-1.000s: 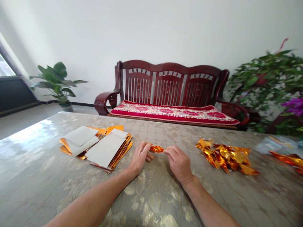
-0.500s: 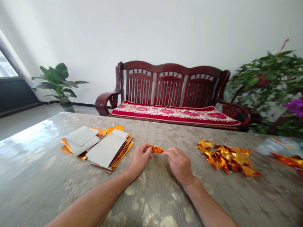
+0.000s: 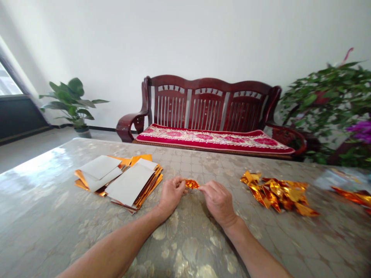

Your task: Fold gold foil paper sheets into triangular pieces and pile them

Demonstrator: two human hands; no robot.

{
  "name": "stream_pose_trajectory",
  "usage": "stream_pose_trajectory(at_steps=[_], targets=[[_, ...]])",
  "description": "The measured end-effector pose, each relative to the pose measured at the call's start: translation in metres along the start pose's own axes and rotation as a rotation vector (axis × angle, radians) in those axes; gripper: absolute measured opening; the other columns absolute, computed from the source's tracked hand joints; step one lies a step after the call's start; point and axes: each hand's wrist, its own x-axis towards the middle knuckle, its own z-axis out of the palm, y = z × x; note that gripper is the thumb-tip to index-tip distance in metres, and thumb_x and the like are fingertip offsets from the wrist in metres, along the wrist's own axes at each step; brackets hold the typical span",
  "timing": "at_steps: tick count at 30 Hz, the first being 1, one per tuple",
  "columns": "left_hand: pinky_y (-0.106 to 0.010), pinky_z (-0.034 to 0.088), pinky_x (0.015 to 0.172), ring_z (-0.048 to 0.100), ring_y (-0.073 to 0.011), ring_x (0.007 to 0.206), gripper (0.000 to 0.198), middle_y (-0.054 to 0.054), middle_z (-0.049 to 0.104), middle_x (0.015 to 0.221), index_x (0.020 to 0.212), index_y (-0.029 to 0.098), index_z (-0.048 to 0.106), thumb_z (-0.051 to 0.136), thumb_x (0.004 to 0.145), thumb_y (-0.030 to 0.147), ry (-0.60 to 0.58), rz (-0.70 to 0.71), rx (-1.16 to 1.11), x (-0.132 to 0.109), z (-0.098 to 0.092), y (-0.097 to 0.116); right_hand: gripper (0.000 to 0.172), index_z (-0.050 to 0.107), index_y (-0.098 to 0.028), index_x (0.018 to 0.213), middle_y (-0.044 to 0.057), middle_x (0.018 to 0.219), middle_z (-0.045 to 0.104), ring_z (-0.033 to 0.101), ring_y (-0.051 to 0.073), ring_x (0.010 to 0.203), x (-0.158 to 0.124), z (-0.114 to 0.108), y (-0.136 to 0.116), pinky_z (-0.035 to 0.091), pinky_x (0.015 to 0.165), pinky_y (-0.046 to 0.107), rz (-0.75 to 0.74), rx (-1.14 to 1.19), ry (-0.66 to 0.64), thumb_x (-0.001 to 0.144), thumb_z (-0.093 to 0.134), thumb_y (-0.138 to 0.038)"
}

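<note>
A small folded piece of shiny orange-gold foil paper (image 3: pixel 191 184) is held between my two hands above the table. My left hand (image 3: pixel 172 192) pinches its left end, and the fingertips hide that end. At the other end, the thumb and forefinger of my right hand (image 3: pixel 218 199) close on the tip. Left of my hands lies a stack of foil paper sheets (image 3: pixel 131 183), mostly pale side up with orange-gold edges showing. To the right is a heap of folded foil pieces (image 3: pixel 278 193), crumpled together and glinting.
The table (image 3: pixel 185 239) has a patterned, glossy cover. At its right side lie a clear plastic bag (image 3: pixel 342 179) and more orange foil (image 3: pixel 355 197). Behind stands a dark red wooden bench (image 3: pixel 208 104) with a red floral cushion (image 3: pixel 214 138). Potted plants (image 3: pixel 75 102) flank it.
My right hand has shifted very slightly left, toward my left hand. The foil piece between them looks a little shorter and more bulged. The stack and heap are unchanged.
</note>
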Motion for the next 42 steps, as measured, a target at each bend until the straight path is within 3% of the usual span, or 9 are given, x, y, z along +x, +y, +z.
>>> stream_pose_trajectory(at_steps=[7, 12, 15, 24, 30, 35, 38, 42], targets=[[-0.023, 0.052, 0.056, 0.071, -0.0179, 0.063, 0.028, -0.003, 0.072, 0.067, 0.089, 0.016, 0.072, 0.050, 0.085, 0.033, -0.018, -0.024, -0.005, 0.001, 0.001, 0.001, 0.020, 0.070, -0.020, 0.083, 0.002, 0.072, 0.062, 0.057, 0.013, 0.071, -0.003, 0.004, 0.001, 0.041, 0.069, 0.023, 0.022, 0.021, 0.007, 0.094, 0.053, -0.016], [-0.023, 0.052, 0.056, 0.068, -0.0149, 0.061, 0.047, -0.002, 0.073, 0.074, 0.129, 0.016, 0.055, 0.046, 0.090, 0.040, -0.037, -0.045, -0.096, -0.002, 0.001, 0.008, 0.020, 0.070, -0.021, 0.083, 0.002, 0.072, 0.063, 0.058, 0.014, 0.071, -0.002, 0.001, 0.007, 0.042, 0.070, 0.024, 0.055, -0.030, 0.028, 0.093, 0.054, -0.016], [-0.024, 0.052, 0.057, 0.067, -0.0143, 0.061, 0.056, -0.005, 0.073, 0.081, 0.138, 0.014, 0.043, 0.040, 0.093, 0.046, 0.005, -0.045, -0.124, -0.005, 0.000, 0.012, 0.017, 0.070, -0.022, 0.087, 0.002, 0.075, 0.066, 0.060, 0.016, 0.075, -0.001, -0.004, 0.019, 0.042, 0.072, 0.025, 0.120, -0.098, 0.088, 0.091, 0.056, -0.015], [-0.024, 0.048, 0.058, 0.064, -0.0132, 0.058, 0.049, -0.001, 0.070, 0.078, 0.132, 0.016, 0.047, 0.043, 0.089, 0.039, 0.000, 0.004, -0.041, -0.002, 0.000, 0.001, 0.017, 0.072, -0.021, 0.091, 0.004, 0.085, 0.071, 0.061, 0.019, 0.078, -0.006, -0.044, 0.095, 0.040, 0.071, 0.028, 0.385, -0.402, 0.275, 0.088, 0.054, -0.022], [-0.025, 0.048, 0.062, 0.064, -0.0133, 0.059, 0.043, -0.001, 0.070, 0.078, 0.124, 0.015, 0.055, 0.041, 0.088, 0.034, -0.036, 0.035, -0.012, -0.003, -0.001, 0.001, 0.022, 0.074, -0.020, 0.091, 0.007, 0.085, 0.070, 0.056, 0.020, 0.072, -0.022, -0.077, 0.133, 0.034, 0.062, 0.030, 0.656, -0.588, 0.287, 0.084, 0.054, -0.024], [-0.024, 0.048, 0.060, 0.063, -0.0125, 0.060, 0.039, 0.000, 0.071, 0.077, 0.117, 0.016, 0.060, 0.041, 0.086, 0.029, -0.042, 0.023, -0.013, -0.004, 0.000, 0.003, 0.026, 0.076, -0.020, 0.088, 0.011, 0.076, 0.067, 0.052, 0.023, 0.064, -0.040, -0.089, 0.153, 0.030, 0.054, 0.033, 0.754, -0.635, 0.261, 0.080, 0.053, -0.028], [-0.024, 0.048, 0.061, 0.064, -0.0126, 0.061, 0.037, 0.000, 0.071, 0.078, 0.115, 0.018, 0.062, 0.041, 0.087, 0.027, -0.047, 0.037, -0.007, -0.004, 0.001, 0.002, 0.029, 0.077, -0.022, 0.092, 0.013, 0.080, 0.068, 0.052, 0.026, 0.064, -0.044, -0.089, 0.159, 0.030, 0.053, 0.036, 0.841, -0.631, 0.150, 0.073, 0.055, -0.024], [-0.025, 0.049, 0.067, 0.067, -0.0143, 0.069, 0.034, 0.000, 0.074, 0.082, 0.115, 0.021, 0.063, 0.040, 0.090, 0.026, -0.047, 0.103, 0.079, -0.008, 0.001, 0.003, 0.033, 0.077, -0.020, 0.093, 0.016, 0.086, 0.069, 0.054, 0.028, 0.069, -0.039, -0.086, 0.156, 0.032, 0.057, 0.040, 0.731, -0.664, 0.172, 0.067, 0.057, -0.017]])
